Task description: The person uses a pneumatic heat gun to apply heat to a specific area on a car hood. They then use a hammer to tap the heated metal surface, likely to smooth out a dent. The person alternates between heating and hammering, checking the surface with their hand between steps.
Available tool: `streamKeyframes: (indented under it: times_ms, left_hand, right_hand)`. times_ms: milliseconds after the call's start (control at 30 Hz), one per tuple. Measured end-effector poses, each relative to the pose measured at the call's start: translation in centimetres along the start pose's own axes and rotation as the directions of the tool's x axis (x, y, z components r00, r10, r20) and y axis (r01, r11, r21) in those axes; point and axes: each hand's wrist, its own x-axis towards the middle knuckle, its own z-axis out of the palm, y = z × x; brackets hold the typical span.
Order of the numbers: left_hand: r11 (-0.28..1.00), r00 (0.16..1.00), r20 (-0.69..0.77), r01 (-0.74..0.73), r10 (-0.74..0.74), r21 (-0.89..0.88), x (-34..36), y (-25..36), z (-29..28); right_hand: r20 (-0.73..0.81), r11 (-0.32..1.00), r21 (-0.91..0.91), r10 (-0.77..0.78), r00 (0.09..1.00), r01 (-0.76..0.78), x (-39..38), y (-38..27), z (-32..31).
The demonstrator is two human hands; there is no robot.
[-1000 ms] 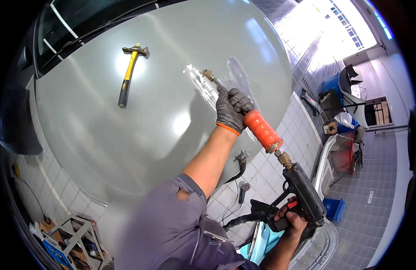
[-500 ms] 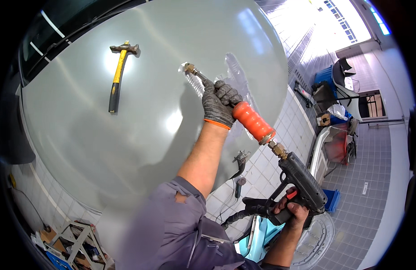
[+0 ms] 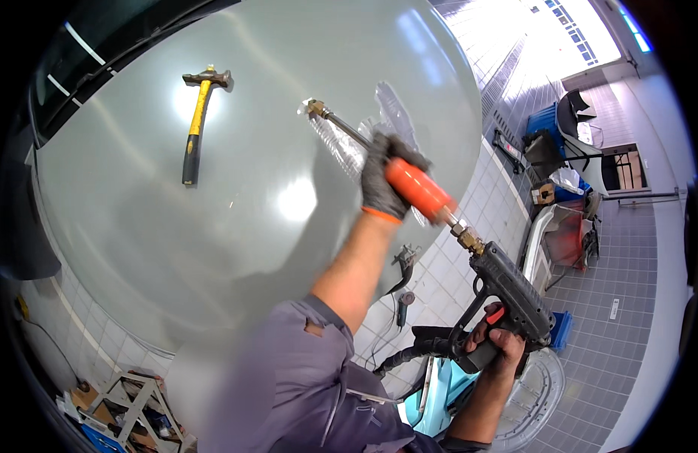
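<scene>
I hold a slide-hammer dent puller slantwise over a grey-green car bonnet (image 3: pixel 236 249). My left hand (image 3: pixel 387 177), in a dark grey glove with an orange cuff, is closed at the upper end of the orange slide weight (image 3: pixel 421 190); blur hides the exact finger placement. Beyond the hand, the steel rod (image 3: pixel 347 128) runs to a brass-coloured tip (image 3: pixel 316 109) at the bonnet surface, beside crumpled, shiny bare-metal patches (image 3: pixel 394 113). My bare right hand (image 3: pixel 496 336) grips the black pistol-shaped gun (image 3: pixel 511 291) with a red trigger. A thick black cable leaves its grip.
A yellow-and-black hammer (image 3: pixel 199 124) lies on the bonnet. A small grinder-like tool (image 3: pixel 403 308) is on the tiled floor below a dark bracket (image 3: pixel 403 268). At lower left stands a step stool (image 3: pixel 134 408); car parts and a blue bin (image 3: pixel 562 330) are at right.
My left hand has slid down the rod toward the gun, meeting the orange weight, which now sits slightly farther up and left. More rod shows near the tip. The right hand has shifted slightly.
</scene>
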Motion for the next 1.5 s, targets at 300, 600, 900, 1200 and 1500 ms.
streamKeyframes:
  times_ms: [300, 600, 900, 1200, 1500]
  left_hand:
    - [0.971, 0.962, -0.136, 0.24, -0.238, 0.002, -5.8, -8.0, 0.4]
    - [0.985, 0.987, -0.102, 0.138, -0.127, 0.101, -3.1, -4.3, 1.4]
    - [0.99, 0.99, -0.125, 0.085, -0.07, 0.114, -1.0, -1.7, 2.5]
    - [0.998, 0.998, -0.008, 0.068, -0.068, -0.008, -0.9, -1.3, 2.3]
    - [0.999, 0.991, -0.126, -0.04, 0.036, -0.03, -1.3, -1.6, 2.3]
  right_hand:
    - [-0.109, 0.986, 0.166, -0.014, 0.994, 0.032, -5.2, -0.5, -5.1]
    - [-0.028, 0.995, 0.095, -0.006, 1.0, 0.009, -2.0, 0.5, -2.4]
    - [0.007, 0.998, 0.066, 0.007, 1.0, -0.008, 0.5, -0.4, -0.2]
    - [0.019, 1.0, 0.005, -0.028, 0.999, 0.028, 0.9, -1.5, 0.4]
    - [-0.026, 1.0, -0.018, -0.012, 1.0, 0.012, 0.0, -1.9, 1.2]
